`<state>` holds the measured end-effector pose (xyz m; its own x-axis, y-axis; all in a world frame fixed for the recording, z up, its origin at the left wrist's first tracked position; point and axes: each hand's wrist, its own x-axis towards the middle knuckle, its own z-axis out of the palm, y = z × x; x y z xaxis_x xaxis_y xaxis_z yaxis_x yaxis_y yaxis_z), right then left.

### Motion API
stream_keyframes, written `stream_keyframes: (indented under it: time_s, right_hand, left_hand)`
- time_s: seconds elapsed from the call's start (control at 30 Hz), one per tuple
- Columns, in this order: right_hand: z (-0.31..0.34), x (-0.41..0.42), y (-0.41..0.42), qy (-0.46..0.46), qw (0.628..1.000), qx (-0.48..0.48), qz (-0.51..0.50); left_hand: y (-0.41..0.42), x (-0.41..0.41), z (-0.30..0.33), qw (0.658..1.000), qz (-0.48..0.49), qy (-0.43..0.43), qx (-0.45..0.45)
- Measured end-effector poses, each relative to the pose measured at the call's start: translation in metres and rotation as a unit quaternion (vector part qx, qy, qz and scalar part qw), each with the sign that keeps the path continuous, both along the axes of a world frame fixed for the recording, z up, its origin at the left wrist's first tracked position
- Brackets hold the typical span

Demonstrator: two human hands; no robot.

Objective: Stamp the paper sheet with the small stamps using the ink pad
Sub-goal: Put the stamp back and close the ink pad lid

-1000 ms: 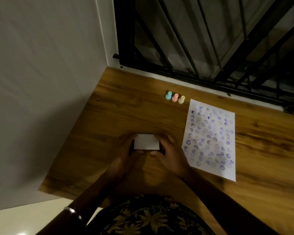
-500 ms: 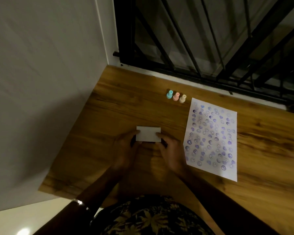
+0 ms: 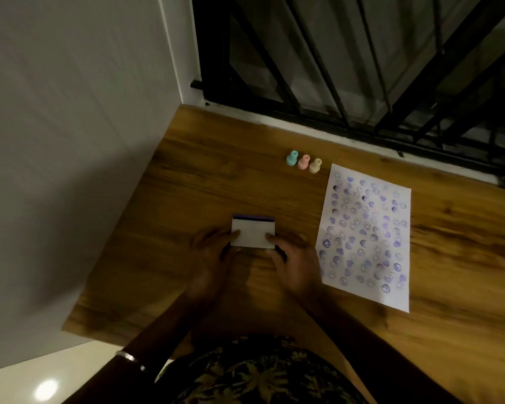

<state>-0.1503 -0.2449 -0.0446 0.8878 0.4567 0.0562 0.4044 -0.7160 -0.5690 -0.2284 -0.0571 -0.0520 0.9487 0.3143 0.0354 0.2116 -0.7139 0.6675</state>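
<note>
Wooden table (image 3: 204, 176) carries the stamped paper sheet (image 3: 365, 234), just right of the right hand's fingers. Both the left hand (image 3: 213, 252) and the right hand (image 3: 293, 258) grip the white ink pad (image 3: 253, 235) by its sides. Three small stamps (image 3: 303, 162) stand beyond the fingertips.

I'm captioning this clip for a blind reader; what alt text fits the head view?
Both hands, left hand and right hand, grip a small white ink pad case over a wooden table. Right of it lies a paper sheet covered with purple stamp marks; three small stamps stand upright behind.
</note>
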Motion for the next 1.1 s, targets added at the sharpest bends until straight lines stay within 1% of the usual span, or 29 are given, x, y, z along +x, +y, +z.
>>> stream_keyframes:
  time_s: [0.13, 0.27, 0.5, 0.63, 0.77, 0.93, 1.1]
  right_hand:
    - [0.001, 0.003, 0.003, -0.014, 1.0, -0.006, 0.007]
    - [0.002, 0.01, 0.007, -0.022, 0.999, -0.037, 0.003]
    - [0.002, 0.02, 0.011, -0.028, 0.998, -0.059, 0.022]
    - [0.004, 0.042, 0.019, -0.003, 0.998, -0.057, 0.032]
    - [0.007, 0.068, 0.027, -0.004, 0.997, -0.063, 0.037]
    - [0.009, 0.099, 0.04, -0.004, 0.998, -0.065, 0.01]
    - [0.008, 0.119, 0.041, -0.013, 0.996, -0.082, 0.018]
  left_hand:
    - [0.002, 0.007, -0.002, 1.0, 0.012, 0.0, -0.001]
    - [0.004, 0.015, -0.007, 1.0, 0.008, -0.016, 0.011]
    - [0.01, 0.026, -0.004, 1.0, -0.004, -0.01, 0.017]
    - [0.013, 0.047, 0.0, 0.999, 0.017, -0.024, -0.024]
    - [0.02, 0.074, 0.006, 0.999, 0.017, -0.031, -0.027]
    - [0.025, 0.11, 0.011, 0.998, 0.051, -0.032, -0.006]
    - [0.03, 0.137, 0.007, 0.999, 0.046, -0.012, -0.018]
